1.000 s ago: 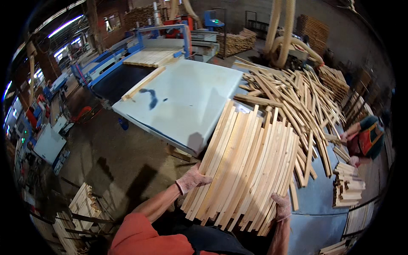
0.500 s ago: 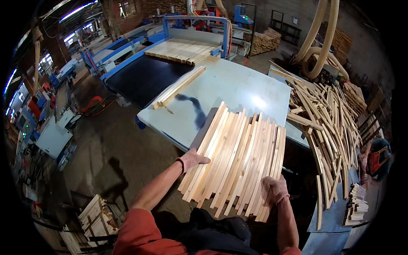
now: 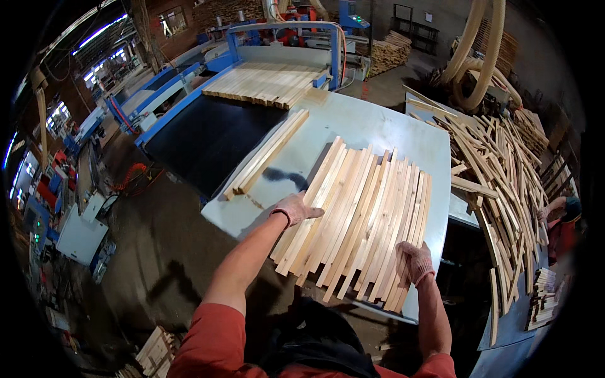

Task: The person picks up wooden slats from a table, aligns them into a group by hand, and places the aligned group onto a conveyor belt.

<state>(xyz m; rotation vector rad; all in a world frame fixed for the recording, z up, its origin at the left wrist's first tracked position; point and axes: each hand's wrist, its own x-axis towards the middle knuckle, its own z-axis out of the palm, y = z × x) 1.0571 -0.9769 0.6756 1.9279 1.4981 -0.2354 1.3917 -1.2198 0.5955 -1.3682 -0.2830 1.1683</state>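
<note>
A wide bundle of wooden strips (image 3: 356, 217) lies side by side over the near part of the pale metal table (image 3: 391, 126), its uneven near ends jutting past the table's edge. My left hand (image 3: 296, 210), in a pinkish knit glove, grips the bundle's left side with the thumb over the top. On the right side my gloved right hand (image 3: 417, 261) clasps the strips near their close end, thumb on top. The fingers of both hands are partly hidden under or beside the wood. To the left of the bundle, a few more strips (image 3: 268, 154) lie along the table.
Beyond a black belt (image 3: 211, 135), a row of strips (image 3: 265, 82) lies before a blue machine frame (image 3: 283, 26). A loose heap of strips (image 3: 498, 183) covers the bench at right, where another person's hand (image 3: 551, 211) reaches in. Ribbed hoses (image 3: 469, 57) hang behind.
Both hands have moved the bundle forward, farther over the table. My grip on its two sides stays. The other person's arm at right has shifted toward the heap.
</note>
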